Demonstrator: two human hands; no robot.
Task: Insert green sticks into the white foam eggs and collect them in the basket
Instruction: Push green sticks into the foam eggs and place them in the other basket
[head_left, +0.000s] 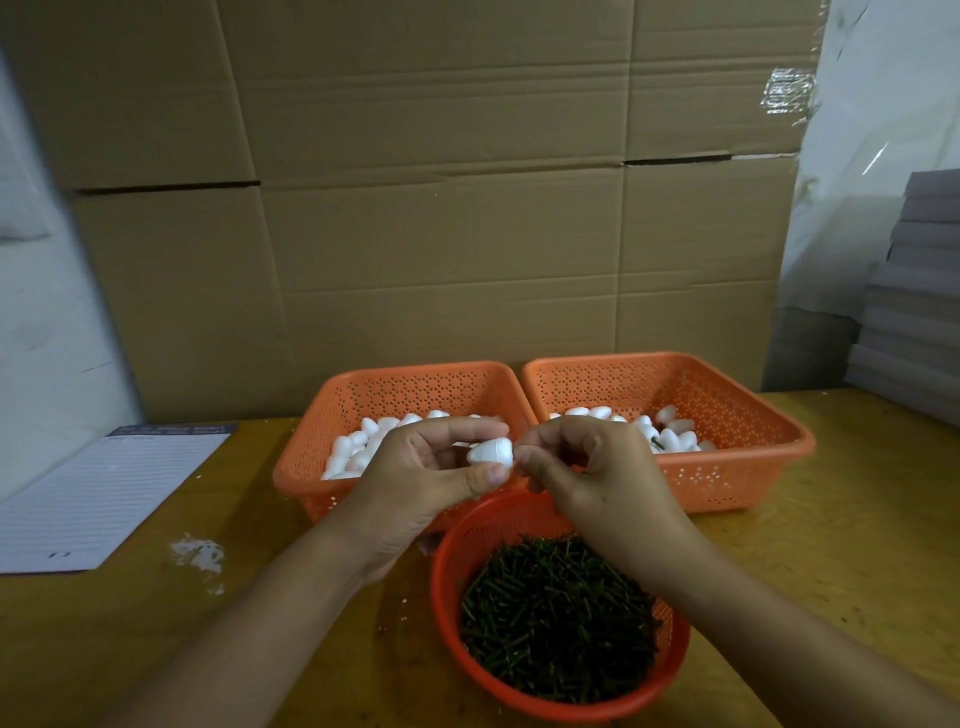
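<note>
So the whole thing hinges on how the foam egg (491, 451) sits against the right hand (587, 467). The left hand (423, 473) pinches the egg between thumb below and forefinger on top, long axis lying roughly sideways, one end facing straight at the right hand's fingers (524, 457). Those are pinched together right at that end, touching or nearly so. Presumably there's a green stick in the pinch, but I honestly can't see it (too small, and buried under the fingertips). My guess is the push goes along the egg's long axis, right to left, with the left fingers bracing.

Materials: the egg is matte white foam, smooth and rounded, probably soft enough to dent if squeezed. Just below the right wrist sits a round red mesh bowl (447, 597) full of short dark green sticks (558, 618), thin and straight, piled every which way. Behind the left fingers, a perforated orange plastic basket (395, 392) of plain eggs. Behind the right fingers, a second orange basket (737, 410), also holding eggs; one there shows a bit of green, so I'd guess that's the finished pile. The bench (831, 519) is yellowish wood with white foam crumbs (200, 553) left of the left wrist.
</note>
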